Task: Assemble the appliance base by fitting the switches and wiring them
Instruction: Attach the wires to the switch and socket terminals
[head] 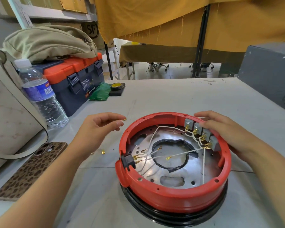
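phone (32, 168): one, leopard-print case, flat on the table (171, 99) at 9 o'clock of the base.
water bottle (39, 94): one, upright, at 10 o'clock, beside one toolbox (76, 78).
loose terminals (103, 152): one clearly seen on the table, left of the base.
left hand (99, 127): raised at 10 o'clock of the base, thumb and forefinger pinching one small brass terminal (124, 119).
red base (173, 163): one ring housing, centre of the table, on a black ring.
socket (128, 160): one black, at 9 o'clock on the rim.
switches (202, 134): four grey, in a row at 2 o'clock.
white wires (171, 155): several, uncounted.
right hand (224, 129): fingers curled over the rim, resting on the switches.
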The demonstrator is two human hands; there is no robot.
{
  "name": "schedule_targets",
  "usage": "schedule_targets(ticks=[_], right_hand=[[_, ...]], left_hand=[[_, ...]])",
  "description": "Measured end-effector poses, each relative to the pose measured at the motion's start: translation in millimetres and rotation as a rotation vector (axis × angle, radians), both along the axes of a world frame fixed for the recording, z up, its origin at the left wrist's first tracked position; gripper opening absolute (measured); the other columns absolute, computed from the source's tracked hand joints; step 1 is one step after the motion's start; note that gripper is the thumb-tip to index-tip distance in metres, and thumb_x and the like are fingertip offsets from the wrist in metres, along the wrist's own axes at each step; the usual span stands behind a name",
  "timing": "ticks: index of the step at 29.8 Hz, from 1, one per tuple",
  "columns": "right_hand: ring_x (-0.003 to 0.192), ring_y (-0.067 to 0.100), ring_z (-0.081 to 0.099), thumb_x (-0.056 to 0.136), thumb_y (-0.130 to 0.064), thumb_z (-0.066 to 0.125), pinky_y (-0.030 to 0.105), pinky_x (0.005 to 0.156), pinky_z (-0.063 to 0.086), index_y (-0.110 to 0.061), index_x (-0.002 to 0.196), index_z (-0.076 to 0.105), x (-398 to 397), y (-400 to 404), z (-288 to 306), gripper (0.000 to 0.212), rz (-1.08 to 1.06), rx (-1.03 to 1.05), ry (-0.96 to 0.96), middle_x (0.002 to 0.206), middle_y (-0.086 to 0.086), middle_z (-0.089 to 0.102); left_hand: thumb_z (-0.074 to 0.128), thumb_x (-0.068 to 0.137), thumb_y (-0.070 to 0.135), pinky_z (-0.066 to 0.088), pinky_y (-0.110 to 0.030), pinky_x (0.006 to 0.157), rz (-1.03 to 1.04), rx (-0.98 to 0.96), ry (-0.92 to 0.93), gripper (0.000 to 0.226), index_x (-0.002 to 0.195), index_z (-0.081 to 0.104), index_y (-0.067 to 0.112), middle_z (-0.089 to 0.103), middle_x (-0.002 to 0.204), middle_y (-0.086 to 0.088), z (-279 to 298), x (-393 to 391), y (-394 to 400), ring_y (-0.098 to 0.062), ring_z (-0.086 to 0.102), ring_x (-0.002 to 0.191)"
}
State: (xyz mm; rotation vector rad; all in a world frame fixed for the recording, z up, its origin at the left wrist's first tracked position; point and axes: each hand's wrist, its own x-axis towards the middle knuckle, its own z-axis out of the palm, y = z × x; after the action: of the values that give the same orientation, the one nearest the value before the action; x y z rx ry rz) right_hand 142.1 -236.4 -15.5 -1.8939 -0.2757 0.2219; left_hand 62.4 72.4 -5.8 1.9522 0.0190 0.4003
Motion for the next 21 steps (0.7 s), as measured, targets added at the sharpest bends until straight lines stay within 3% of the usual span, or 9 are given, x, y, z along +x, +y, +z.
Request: schedule_targets(ticks=[3, 8, 10, 16, 21], right_hand=[[0.1, 0.025, 0.065, 0.09, -0.028, 0.058, 0.042, 0.097, 0.048, -0.024, 0.1, 0.069, -1, -1, 2, 0.016, -0.043, 0.001, -0.005, 0.102, 0.005, 0.071], [0.081, 0.013, 0.069, 0.09, -0.037, 0.057, 0.022, 0.07, 0.052, -0.021, 0.095, 0.072, 0, -2, 0, 0.021, -0.103, 0.017, -0.031, 0.091, 0.002, 0.074], [0.09, 0.012, 0.069, 0.09, -0.029, 0.058, 0.024, 0.08, 0.053, -0.025, 0.104, 0.07, 0, 0, -2, 0.018, -0.055, 0.083, -0.002, 0.1, -0.001, 0.073], [0.104, 0.016, 0.066, 0.092, -0.012, 0.052, 0.037, 0.097, 0.049, -0.029, 0.125, 0.06, -1, 4, -5, 0.037, 0.064, 0.17, 0.074, 0.126, -0.003, 0.063], [0.104, 0.013, 0.063, 0.095, -0.007, 0.046, 0.026, 0.09, 0.05, -0.025, 0.125, 0.058, -4, 13, -4, 0.037, 0.045, 0.123, 0.029, 0.127, -0.003, 0.059]], left_hand=[[0.065, 0.084, 0.009, 0.048, -0.009, 0.064, -0.034, 0.102, -0.015, 0.017, 0.086, 0.074, 0.024, 0.072, 0.074, 0.008, 12, 2, -18, 0.001, 0.06, 0.064], [0.069, 0.082, 0.01, 0.049, -0.01, 0.064, -0.127, 0.168, 0.009, 0.017, 0.085, 0.075, 0.025, 0.073, 0.075, 0.0, 25, 8, -43, -0.003, 0.063, 0.064], [0.069, 0.082, 0.009, 0.048, -0.008, 0.065, -0.188, 0.193, 0.027, 0.019, 0.086, 0.075, 0.026, 0.074, 0.077, 0.003, 28, 12, -54, -0.002, 0.066, 0.067], [0.07, 0.083, 0.014, 0.049, -0.008, 0.068, -0.268, 0.365, 0.074, 0.012, 0.088, 0.075, 0.024, 0.073, 0.074, 0.01, 31, 26, -85, 0.002, 0.066, 0.067], [0.07, 0.083, 0.02, 0.049, -0.015, 0.065, -0.239, 0.465, 0.071, 0.007, 0.083, 0.073, 0.026, 0.071, 0.071, 0.008, 32, 38, -101, -0.002, 0.063, 0.064]])
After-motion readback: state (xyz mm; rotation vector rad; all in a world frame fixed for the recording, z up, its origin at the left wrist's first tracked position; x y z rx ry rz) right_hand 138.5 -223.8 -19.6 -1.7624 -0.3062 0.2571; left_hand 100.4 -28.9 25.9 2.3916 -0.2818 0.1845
